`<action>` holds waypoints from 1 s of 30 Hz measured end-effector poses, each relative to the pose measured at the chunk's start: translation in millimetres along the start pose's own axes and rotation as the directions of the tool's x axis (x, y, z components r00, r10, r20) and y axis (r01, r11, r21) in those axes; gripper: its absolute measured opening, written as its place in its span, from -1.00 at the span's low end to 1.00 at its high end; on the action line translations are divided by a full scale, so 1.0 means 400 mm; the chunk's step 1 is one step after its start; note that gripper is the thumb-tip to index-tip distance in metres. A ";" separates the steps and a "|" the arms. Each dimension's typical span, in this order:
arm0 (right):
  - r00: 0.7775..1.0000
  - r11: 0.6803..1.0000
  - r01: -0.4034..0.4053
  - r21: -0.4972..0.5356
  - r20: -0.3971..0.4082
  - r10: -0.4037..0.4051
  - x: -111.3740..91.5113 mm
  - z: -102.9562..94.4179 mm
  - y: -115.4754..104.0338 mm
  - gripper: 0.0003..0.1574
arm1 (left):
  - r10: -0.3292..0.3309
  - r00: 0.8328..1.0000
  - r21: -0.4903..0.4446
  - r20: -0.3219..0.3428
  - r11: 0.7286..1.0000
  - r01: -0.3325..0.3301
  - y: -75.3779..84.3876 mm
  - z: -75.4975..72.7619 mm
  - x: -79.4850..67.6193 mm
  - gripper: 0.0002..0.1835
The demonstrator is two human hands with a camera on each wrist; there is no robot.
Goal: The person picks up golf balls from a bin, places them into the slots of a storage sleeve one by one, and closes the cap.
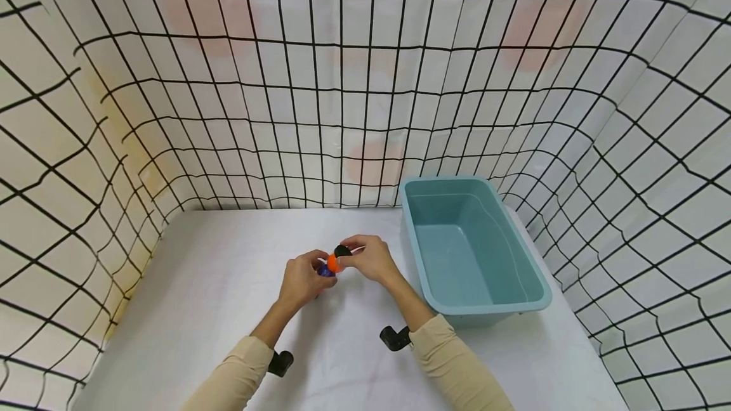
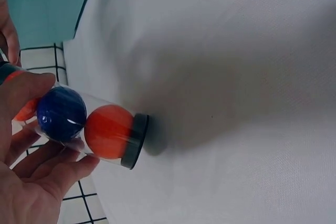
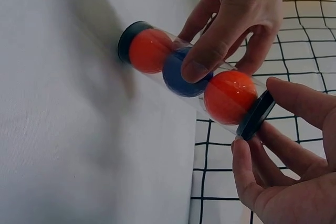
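Observation:
A clear tube with dark end caps holds two orange balls and a blue ball (image 3: pixel 181 77) between them. Around the middle of the tube, my left hand (image 1: pixel 304 279) curls its fingers and thumb, near the blue ball. My right hand (image 1: pixel 371 257) pinches the dark cap (image 3: pixel 256 115) at the upper end, beside one orange ball (image 3: pixel 231 97). The other orange ball (image 2: pixel 109 131) sits by the lower cap (image 2: pixel 135 141), which is just above or at the white cloth; contact cannot be told. The tube is tilted.
A teal plastic bin (image 1: pixel 457 259) stands on the white-covered table (image 1: pixel 217 284), to the right of my hands. Black wire grid (image 1: pixel 354 100) walls surround the table at the back and sides. Dark wrist camera mounts (image 1: pixel 394 338) stick out by both sleeves.

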State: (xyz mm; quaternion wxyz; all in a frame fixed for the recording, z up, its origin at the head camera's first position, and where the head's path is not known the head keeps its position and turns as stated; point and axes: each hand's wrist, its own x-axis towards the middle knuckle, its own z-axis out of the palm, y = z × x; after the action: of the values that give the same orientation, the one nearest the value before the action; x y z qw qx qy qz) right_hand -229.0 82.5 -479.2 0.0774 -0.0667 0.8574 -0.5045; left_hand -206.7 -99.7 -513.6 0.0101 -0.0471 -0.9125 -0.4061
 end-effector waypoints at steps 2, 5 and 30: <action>1.000 1.000 -0.005 0.004 0.003 0.005 0.001 -0.001 0.001 -0.52 | -0.007 1.000 0.008 -0.009 1.000 0.007 0.000 0.001 -0.002 -0.57; 1.000 1.000 -0.006 0.011 0.012 0.006 0.001 -0.002 0.000 -0.52 | -0.018 1.000 0.018 -0.021 1.000 0.019 -0.001 0.002 -0.005 -0.57; 0.998 0.997 -0.066 0.036 0.014 0.066 0.010 0.006 -0.016 -0.61 | -0.052 0.999 -0.087 0.016 0.995 0.053 -0.014 -0.008 -0.009 -0.53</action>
State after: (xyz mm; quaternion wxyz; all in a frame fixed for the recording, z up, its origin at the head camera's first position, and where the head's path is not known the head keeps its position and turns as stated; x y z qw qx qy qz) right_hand -232.1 76.5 -475.2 0.1008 -0.0403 0.8491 -0.5169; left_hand -203.9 -106.0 -515.9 -0.0089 -0.0265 -0.8950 -0.4452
